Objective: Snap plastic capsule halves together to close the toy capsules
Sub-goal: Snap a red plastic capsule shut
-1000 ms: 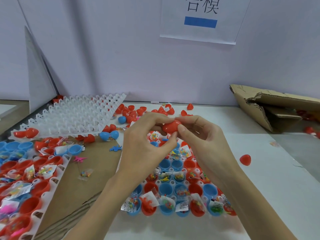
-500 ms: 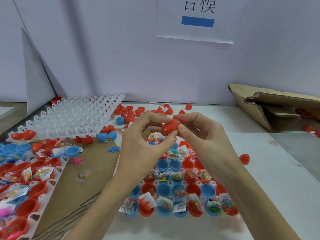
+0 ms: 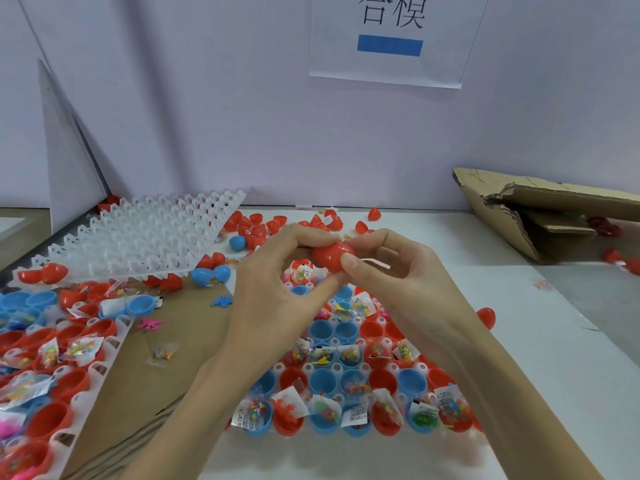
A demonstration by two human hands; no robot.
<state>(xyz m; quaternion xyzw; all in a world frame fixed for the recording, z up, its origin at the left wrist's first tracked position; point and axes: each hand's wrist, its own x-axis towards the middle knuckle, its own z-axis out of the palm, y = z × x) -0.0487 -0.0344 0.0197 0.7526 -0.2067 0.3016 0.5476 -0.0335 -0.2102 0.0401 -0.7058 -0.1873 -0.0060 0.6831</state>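
Both hands meet above the middle tray: the left hand (image 3: pixel 277 299) and the right hand (image 3: pixel 408 289) each pinch the same red capsule (image 3: pixel 332 255) between curled fingers and thumb, left from one side, right from the other. It hangs in the air over the far rows of the tray, a smooth, glossy, rounded red shell; fingers cover its edges, so I cannot tell whether the 2 halves have met all the way round.

Below the hands sits a white tray (image 3: pixel 391 367) whose round sockets hold open red and blue capsule halves. Many of them have small clear packets (image 3: pixel 351 355) of coloured toy bits tucked in or poking out, while a few blue cups (image 3: pixel 322 381) look bare inside. To the left, a second tray (image 3: pixel 86 393) carries mostly red halves, several with packets in them. Behind it an empty-looking white grid tray (image 3: pixel 138 237) lies tilted, resting on loose halves.

Loose red halves (image 3: pixel 256 226) are scattered by the back wall, and 1 red piece (image 3: pixel 486 317) lies alone on the table (image 3: pixel 554 358), right of the tray. A torn cardboard box (image 3: pixel 540 209) lies at the far right.
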